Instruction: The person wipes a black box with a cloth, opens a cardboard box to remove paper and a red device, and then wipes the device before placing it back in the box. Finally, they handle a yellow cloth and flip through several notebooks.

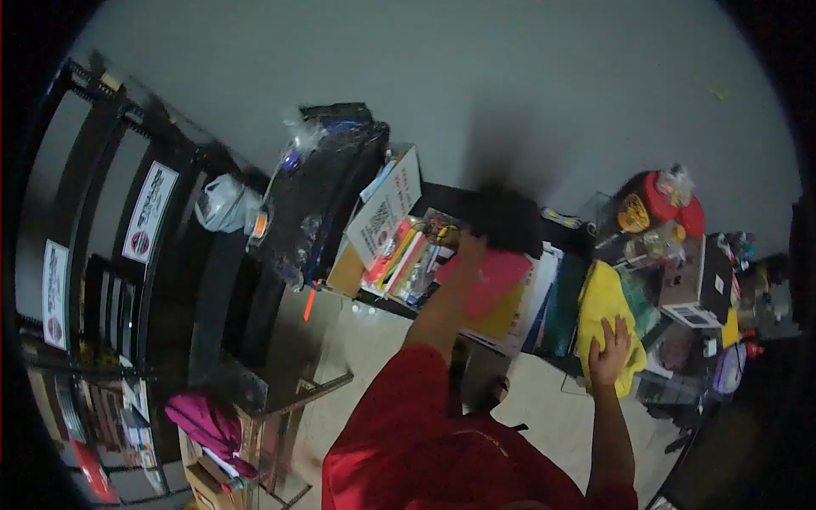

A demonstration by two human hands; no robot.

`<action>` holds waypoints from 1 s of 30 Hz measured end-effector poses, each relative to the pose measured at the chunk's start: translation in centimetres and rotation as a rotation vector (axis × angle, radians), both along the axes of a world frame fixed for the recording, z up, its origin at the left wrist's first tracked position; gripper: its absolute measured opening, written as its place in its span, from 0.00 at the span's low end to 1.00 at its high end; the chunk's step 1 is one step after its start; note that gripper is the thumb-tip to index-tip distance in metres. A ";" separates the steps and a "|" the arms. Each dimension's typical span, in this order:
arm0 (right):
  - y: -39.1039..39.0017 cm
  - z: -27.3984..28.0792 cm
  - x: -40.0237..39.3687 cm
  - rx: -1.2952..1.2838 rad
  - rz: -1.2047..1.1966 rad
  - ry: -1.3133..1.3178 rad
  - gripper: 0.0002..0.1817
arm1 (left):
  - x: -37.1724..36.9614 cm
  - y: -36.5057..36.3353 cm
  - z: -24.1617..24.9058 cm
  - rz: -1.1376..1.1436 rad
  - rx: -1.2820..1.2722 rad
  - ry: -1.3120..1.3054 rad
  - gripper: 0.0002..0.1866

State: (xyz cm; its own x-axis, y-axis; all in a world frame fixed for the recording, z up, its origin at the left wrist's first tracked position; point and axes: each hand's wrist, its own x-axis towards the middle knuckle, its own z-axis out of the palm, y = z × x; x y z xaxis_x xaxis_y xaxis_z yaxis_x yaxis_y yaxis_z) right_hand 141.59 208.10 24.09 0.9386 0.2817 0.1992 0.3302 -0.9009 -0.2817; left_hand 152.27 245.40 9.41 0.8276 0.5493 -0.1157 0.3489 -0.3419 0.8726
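Note:
My left hand (470,246) reaches forward over the shelf, beside an open cardboard box (387,208) packed with papers and small items. It is close to a dark black object (507,223), and its fingers are too dim and blurred to make out. A pink-red sheet or folder (495,282) lies by my left forearm, above a yellow folder and white papers (531,297). My right hand (610,350) rests with fingers spread on a crumpled yellow cloth (599,297), pressing on its front right part.
Right of the cloth are red-lidded jars (667,200), a dark box (699,280) and assorted clutter. A large black plastic-wrapped bundle (319,191) stands left. Black racks (110,170) line the far left, and a purple cloth (208,425) lies on a carton below.

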 end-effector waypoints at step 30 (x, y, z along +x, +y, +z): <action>-1.3 -2.3 -0.3 -0.076 0.022 -0.152 0.24 | -25.1 -0.8 19.7 0.079 -1.031 -0.751 0.08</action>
State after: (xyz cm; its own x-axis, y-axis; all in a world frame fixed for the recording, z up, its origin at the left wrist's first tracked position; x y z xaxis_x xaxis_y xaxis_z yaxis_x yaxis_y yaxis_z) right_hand 141.32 206.81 21.82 0.8928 0.3213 0.3158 0.3834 -0.9099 -0.1581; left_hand 127.19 244.63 29.07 0.8439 0.5354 -0.0353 -0.3551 0.6067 0.7112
